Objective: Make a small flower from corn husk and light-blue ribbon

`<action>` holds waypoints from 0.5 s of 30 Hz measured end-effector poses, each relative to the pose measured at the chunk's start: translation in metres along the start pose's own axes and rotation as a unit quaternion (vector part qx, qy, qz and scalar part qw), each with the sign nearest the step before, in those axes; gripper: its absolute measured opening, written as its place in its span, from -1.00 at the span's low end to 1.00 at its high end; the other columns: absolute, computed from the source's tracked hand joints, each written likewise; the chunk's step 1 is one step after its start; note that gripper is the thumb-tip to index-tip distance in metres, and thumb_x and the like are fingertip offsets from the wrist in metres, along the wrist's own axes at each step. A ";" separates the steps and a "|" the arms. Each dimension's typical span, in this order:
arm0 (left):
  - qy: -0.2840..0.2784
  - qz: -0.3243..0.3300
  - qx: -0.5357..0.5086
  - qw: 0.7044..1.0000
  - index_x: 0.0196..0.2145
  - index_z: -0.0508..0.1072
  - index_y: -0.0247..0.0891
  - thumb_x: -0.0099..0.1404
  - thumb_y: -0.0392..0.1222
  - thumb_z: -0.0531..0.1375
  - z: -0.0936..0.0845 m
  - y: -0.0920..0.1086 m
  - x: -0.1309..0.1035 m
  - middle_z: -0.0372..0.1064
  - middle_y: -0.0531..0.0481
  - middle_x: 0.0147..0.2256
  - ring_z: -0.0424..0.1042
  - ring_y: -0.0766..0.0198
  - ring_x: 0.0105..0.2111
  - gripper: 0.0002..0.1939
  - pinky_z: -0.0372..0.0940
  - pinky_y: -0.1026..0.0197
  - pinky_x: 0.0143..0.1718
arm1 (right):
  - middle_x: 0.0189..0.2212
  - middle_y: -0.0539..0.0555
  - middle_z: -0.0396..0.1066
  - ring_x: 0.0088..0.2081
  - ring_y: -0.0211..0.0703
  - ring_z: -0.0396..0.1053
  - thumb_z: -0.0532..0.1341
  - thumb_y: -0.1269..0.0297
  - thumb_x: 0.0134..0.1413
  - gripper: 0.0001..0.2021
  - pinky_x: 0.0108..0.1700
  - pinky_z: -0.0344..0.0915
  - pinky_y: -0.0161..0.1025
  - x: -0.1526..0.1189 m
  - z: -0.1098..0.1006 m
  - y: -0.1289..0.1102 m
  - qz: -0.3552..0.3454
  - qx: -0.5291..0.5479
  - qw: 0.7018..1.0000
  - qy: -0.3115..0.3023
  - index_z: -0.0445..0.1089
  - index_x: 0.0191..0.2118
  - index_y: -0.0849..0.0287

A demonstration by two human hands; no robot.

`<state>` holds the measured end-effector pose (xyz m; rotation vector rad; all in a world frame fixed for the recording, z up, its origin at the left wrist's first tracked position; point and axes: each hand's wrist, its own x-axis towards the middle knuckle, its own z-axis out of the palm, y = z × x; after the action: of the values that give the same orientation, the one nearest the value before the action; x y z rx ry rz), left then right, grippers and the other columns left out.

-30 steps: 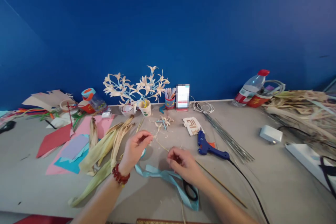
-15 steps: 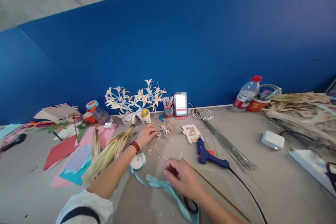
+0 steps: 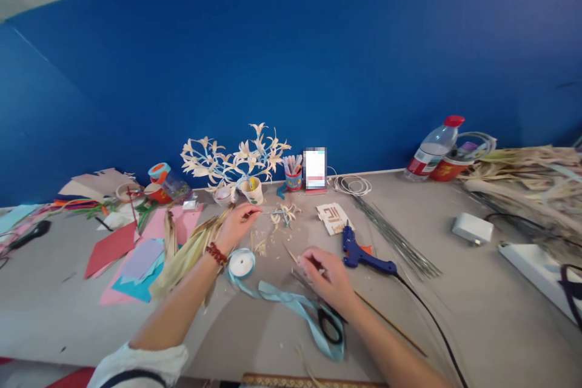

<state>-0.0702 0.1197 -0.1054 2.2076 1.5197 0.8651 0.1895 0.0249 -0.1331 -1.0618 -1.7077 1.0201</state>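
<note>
My left hand point(image 3: 237, 224) is closed in a pinch, level with a small cluster of cream flowers with pale blue stems point(image 3: 285, 214) lying on the table. What sits between the fingertips is too small to make out. Under its wrist lie dried corn husks point(image 3: 191, 254), with a ribbon spool point(image 3: 242, 263) beside it. My right hand point(image 3: 325, 276) is loosely curled, thumb near fingertips; anything inside is hidden. Beneath it are black-handled scissors point(image 3: 330, 326), a thin wooden stick point(image 3: 391, 322) and loose light blue ribbon point(image 3: 300, 303).
A blue glue gun point(image 3: 368, 257) with its cord lies right of my right hand, near a white card point(image 3: 334, 219) and wires point(image 3: 393, 233). Cups of husk flowers point(image 3: 251, 191) and a phone point(image 3: 315, 168) stand behind. Coloured paper point(image 3: 111, 248) is left; a bottle point(image 3: 431, 148) stands right.
My left hand has drawn left, away from the small flowers. My right hand has shifted slightly right, uncovering more of the scissors. The view has tilted down a little.
</note>
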 end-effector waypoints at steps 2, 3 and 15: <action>0.017 -0.005 -0.014 1.000 -0.17 0.49 -0.22 0.37 -0.12 0.04 -0.010 0.013 -0.023 0.46 -0.07 -0.21 0.43 0.21 -0.20 -0.74 0.34 0.18 -0.19 | -0.60 -0.05 0.28 -0.56 -0.29 0.25 0.09 0.16 0.25 -0.72 -0.52 0.17 -0.37 0.002 -0.005 0.004 0.010 0.046 0.997 0.064 0.33 -0.44 0.18; 0.028 -0.002 -0.025 0.999 -0.19 0.49 -0.21 0.36 -0.13 0.06 -0.012 0.021 -0.037 0.46 -0.07 -0.21 0.43 0.21 -0.19 -0.76 0.33 0.17 -0.15 | -0.60 -0.04 0.28 -0.57 -0.29 0.25 0.10 0.14 0.25 -0.71 -0.52 0.18 -0.37 0.003 -0.008 0.005 0.014 0.070 0.993 0.093 0.33 -0.43 0.18; -0.124 0.074 0.023 0.989 -0.03 0.42 -0.16 0.35 -0.23 0.07 0.029 0.062 -0.155 0.37 -0.14 0.01 0.30 0.10 0.05 -0.73 0.27 -0.02 0.07 | -0.57 -0.03 0.29 -0.59 -0.28 0.24 0.14 0.03 0.19 -0.71 -0.52 0.24 -0.31 0.014 -0.027 0.007 0.016 0.072 0.973 0.218 0.34 -0.38 0.16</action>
<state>-0.0448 -0.0446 -0.1381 2.3826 1.2838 0.5736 0.2128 0.0452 -0.1277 -1.1242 -1.2478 0.8411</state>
